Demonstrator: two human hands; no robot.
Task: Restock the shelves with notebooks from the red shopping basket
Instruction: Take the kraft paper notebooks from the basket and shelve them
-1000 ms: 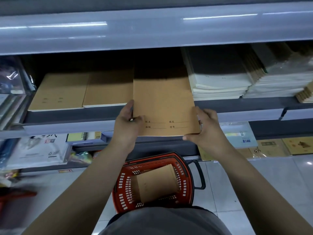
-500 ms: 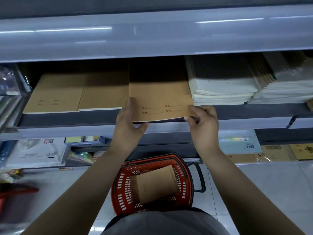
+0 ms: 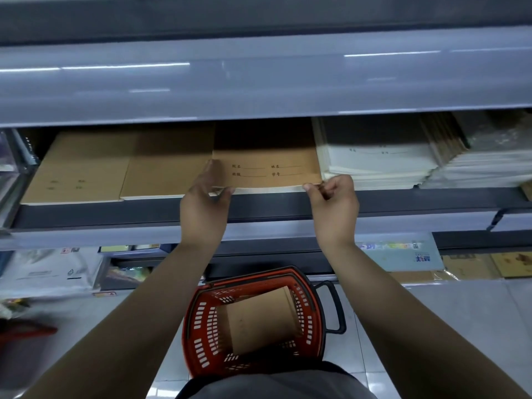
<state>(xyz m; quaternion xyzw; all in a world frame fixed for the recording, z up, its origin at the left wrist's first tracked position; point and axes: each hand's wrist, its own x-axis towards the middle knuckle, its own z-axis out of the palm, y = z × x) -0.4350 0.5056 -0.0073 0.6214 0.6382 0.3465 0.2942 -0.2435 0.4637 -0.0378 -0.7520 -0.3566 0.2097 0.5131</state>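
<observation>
1. The brown notebook stack (image 3: 266,168) lies flat on the shelf (image 3: 259,207), its near edge right at the shelf's front edge, between another brown stack (image 3: 167,171) on its left and a white stack (image 3: 374,165) on its right, close to touching both

2. Left hand (image 3: 203,210) is at the stack's near left corner, fingers up along the side and thumb under the front edge, so that grip is wrapped loosely round the corner

3. Right hand (image 3: 334,207) pinches the near right corner between thumb and curled fingers, a pretty tight grip

4. The red shopping basket (image 3: 201,326) sits on the floor below, and more brown notebooks (image 3: 259,321) lie tilted inside, so I'd say restocking isn't done

5. Handling guess: thin paper covers, light one by one but floppy, and a stack will slide apart or sag if held by one corner. Best bet is both hands on opposite short edges, thumbs on top, fingers under

6. Risk: the covers look smooth, so the top ones could slip forward off the front edge
</observation>
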